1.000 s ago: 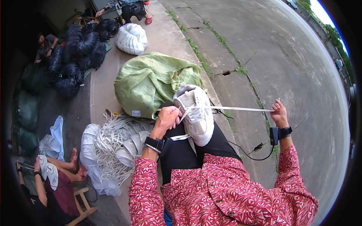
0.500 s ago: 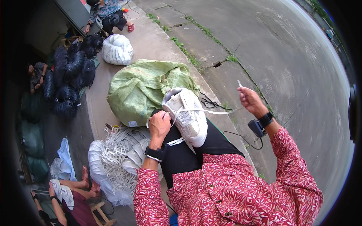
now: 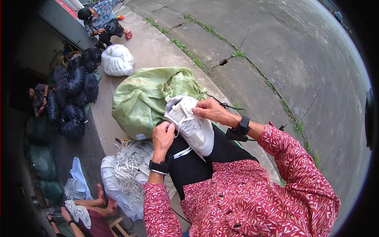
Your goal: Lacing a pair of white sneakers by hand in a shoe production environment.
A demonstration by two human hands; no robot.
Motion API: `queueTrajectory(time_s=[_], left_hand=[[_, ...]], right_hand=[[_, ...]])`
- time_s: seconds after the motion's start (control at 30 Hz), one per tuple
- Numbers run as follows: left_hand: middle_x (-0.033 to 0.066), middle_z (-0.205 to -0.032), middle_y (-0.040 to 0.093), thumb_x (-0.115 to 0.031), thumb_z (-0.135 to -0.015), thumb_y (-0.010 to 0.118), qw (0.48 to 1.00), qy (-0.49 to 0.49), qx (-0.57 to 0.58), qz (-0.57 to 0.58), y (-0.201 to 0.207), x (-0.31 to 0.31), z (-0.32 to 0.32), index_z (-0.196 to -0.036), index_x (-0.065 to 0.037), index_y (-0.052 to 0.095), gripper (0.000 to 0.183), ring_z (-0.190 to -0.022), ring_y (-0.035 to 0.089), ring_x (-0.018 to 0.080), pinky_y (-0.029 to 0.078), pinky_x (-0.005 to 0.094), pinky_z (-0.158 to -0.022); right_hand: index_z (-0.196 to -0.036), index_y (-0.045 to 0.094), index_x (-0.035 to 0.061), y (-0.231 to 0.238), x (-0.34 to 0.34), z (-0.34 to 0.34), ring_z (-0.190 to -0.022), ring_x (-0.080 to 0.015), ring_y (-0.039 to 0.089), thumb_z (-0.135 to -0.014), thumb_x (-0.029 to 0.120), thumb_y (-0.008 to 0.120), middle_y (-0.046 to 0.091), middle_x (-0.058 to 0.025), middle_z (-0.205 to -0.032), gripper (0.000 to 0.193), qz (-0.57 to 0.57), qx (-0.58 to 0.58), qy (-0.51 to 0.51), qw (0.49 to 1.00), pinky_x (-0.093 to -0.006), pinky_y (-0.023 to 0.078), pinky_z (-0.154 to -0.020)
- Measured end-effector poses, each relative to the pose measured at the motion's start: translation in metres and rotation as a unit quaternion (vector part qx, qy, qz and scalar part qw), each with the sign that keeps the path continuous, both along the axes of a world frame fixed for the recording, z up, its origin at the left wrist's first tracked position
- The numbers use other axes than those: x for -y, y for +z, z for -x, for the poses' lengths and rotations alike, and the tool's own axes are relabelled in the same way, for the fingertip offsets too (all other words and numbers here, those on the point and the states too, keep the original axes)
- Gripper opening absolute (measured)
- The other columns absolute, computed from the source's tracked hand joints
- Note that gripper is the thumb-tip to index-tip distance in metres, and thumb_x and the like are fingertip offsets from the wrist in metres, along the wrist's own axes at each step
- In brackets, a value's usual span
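A white sneaker [image 3: 203,138] with a beige mesh toe lies across my black-trousered thighs, its toe toward me and its collar away. My right hand [image 3: 215,111] is closed in a pinch at the right eyelet row, on the white shoelace. At the shoe's left side, my left hand [image 3: 162,138] is also closed, thumb and finger pinched on a lace loop [image 3: 178,127]. A loose white lace end [image 3: 182,153] hangs over my left thigh below the shoe. Part of the lacing is covered by the right fingers.
A green woven sack [image 3: 138,98] sits just beyond my knees. To my left lies a clear bag with a heap of white laces [image 3: 128,170]. Farther off are a white bundle [image 3: 117,60], black bundles [image 3: 73,91] and several seated people, one person [image 3: 100,21] at the top.
My right hand has come in from the far right, where it held the lace stretched out, to the shoe's eyelets. The left hand has shifted slightly down and stays pinched.
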State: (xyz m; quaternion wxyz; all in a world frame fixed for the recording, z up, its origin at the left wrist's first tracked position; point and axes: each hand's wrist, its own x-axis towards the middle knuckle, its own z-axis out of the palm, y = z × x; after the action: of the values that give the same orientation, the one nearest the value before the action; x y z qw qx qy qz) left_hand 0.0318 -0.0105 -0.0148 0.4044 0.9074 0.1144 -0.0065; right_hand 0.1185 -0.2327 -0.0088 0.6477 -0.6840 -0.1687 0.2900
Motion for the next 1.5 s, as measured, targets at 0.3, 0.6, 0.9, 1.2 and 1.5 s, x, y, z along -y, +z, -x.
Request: queueTrajectory(time_s=[0.3, 0.6, 0.9, 1.2, 1.5], left_hand=[[0.0128, -0.092, 0.058, -0.004, -0.075, 0.061, 0.985, 0.015, 0.155, -0.076, 0.030, 0.009, 0.001, -0.109, -0.005, 0.054, 0.035, -0.069, 0.060, 0.0205, 0.047, 0.0337, -0.063], [0.0125, -0.086, 0.057, -0.002, -0.068, 0.066, 0.966, -0.134, 0.141, -0.168, 0.045, -0.004, -0.005, -0.094, -0.007, 0.054, 0.029, -0.083, 0.057, 0.0344, 0.045, 0.0405, -0.070], [0.0124, -0.082, 0.054, -0.003, -0.068, 0.066, 0.965, -0.121, 0.177, -0.148, 0.032, -0.005, -0.008, -0.086, -0.006, 0.050, 0.024, -0.079, 0.056, 0.0346, 0.044, 0.0423, -0.066], [0.0126, -0.085, 0.054, -0.002, -0.068, 0.064, 0.974, -0.077, 0.188, -0.103, 0.028, -0.003, -0.001, -0.088, -0.005, 0.049, 0.025, -0.080, 0.057, 0.0352, 0.045, 0.0431, -0.067], [0.0124, -0.088, 0.056, -0.003, -0.068, 0.065, 0.977, -0.069, 0.181, -0.092, 0.023, -0.003, 0.002, -0.092, -0.006, 0.053, 0.027, -0.082, 0.057, 0.0343, 0.046, 0.0410, -0.069]], right_hand=[[-0.067, 0.061, -0.0026, 0.004, -0.011, -0.013, -0.051, -0.0108, 0.047, -0.077, 0.020, 0.060, 0.051, -0.0038, -0.053, 0.024, 0.066, 0.113, -0.013, 0.991, -0.0302, 0.039, -0.048], [-0.069, 0.059, 0.0027, 0.031, -0.034, -0.017, -0.050, -0.0322, 0.053, -0.075, 0.017, 0.061, 0.051, -0.0157, -0.054, 0.016, 0.244, 0.460, 0.079, 0.850, -0.0418, 0.040, -0.050], [-0.075, 0.067, 0.0092, 0.036, -0.060, -0.023, -0.109, -0.0319, 0.048, -0.070, 0.012, 0.066, 0.058, -0.0106, -0.109, 0.006, 0.074, 0.538, 0.126, 0.830, -0.0435, 0.039, -0.089], [-0.076, 0.063, 0.0093, 0.026, -0.066, -0.016, -0.120, -0.0375, 0.038, -0.071, 0.013, 0.064, 0.051, -0.0128, -0.119, 0.006, 0.120, 0.578, 0.182, 0.787, -0.0483, 0.035, -0.092], [-0.081, 0.061, 0.0037, 0.051, -0.049, -0.031, -0.123, -0.0361, 0.036, -0.071, 0.010, 0.063, 0.047, -0.0165, -0.123, 0.012, 0.169, 0.629, 0.157, 0.743, -0.0481, 0.036, -0.092]])
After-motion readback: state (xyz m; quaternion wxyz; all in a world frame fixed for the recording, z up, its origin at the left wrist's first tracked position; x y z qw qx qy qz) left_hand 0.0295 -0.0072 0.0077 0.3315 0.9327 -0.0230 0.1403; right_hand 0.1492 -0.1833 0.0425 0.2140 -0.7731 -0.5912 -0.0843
